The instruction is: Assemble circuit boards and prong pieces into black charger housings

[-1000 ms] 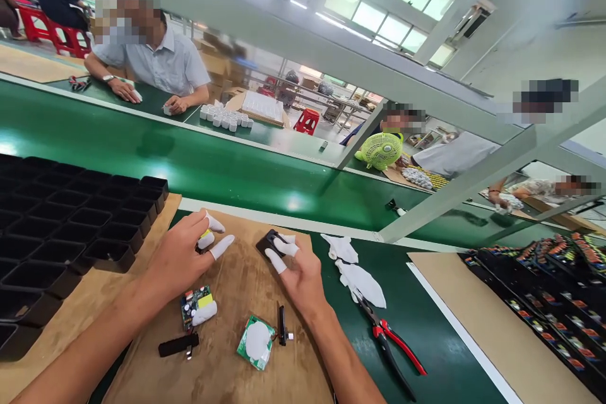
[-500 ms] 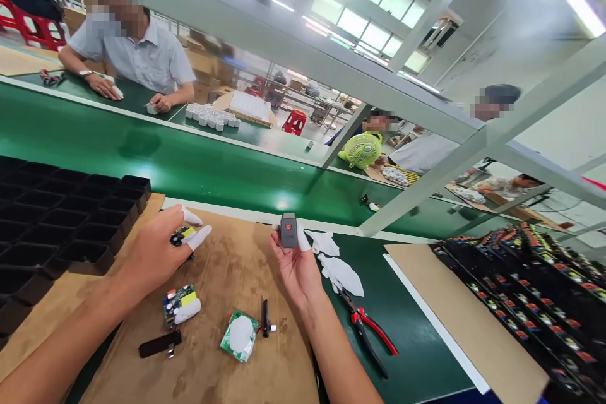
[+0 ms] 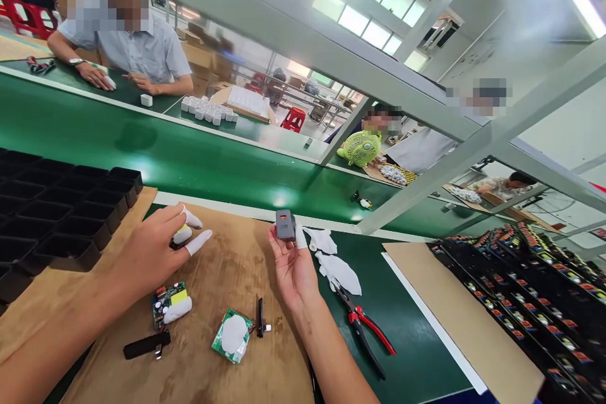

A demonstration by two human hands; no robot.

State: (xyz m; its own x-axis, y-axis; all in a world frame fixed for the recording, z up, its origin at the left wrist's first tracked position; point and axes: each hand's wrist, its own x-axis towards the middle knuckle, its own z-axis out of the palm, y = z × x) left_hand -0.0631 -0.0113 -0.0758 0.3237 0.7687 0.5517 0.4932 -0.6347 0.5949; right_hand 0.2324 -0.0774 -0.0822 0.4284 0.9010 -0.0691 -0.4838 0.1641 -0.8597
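My left hand [image 3: 154,249], white covers on its fingertips, curls around a small circuit board [image 3: 180,236] with a yellow part; most of it is hidden by the fingers. In my right hand [image 3: 296,271] a dark grey plastic housing [image 3: 285,225] is held up, its face with a small orange-red opening towards me. Below my left hand lies a circuit board with yellow and white parts [image 3: 178,297], beside a black strip with a metal tab [image 3: 144,345]. Another green board with a white pad [image 3: 233,336] sits nearer the middle, a thin black piece [image 3: 260,317] at its right.
Brown cardboard [image 3: 199,369] covers the bench before me. Black open cases [image 3: 71,221] stand in rows at left. Red-handled pliers [image 3: 362,328] and white scraps [image 3: 338,271] lie at right, then stacked boards [image 3: 511,309]. Beyond the green belt [image 3: 213,173] a person [image 3: 137,50] sits.
The housing in my right hand has tilted, turning its face slightly. The board in my left fingers has turned and shows less. Across the belt, the person's hand has left a white piece.
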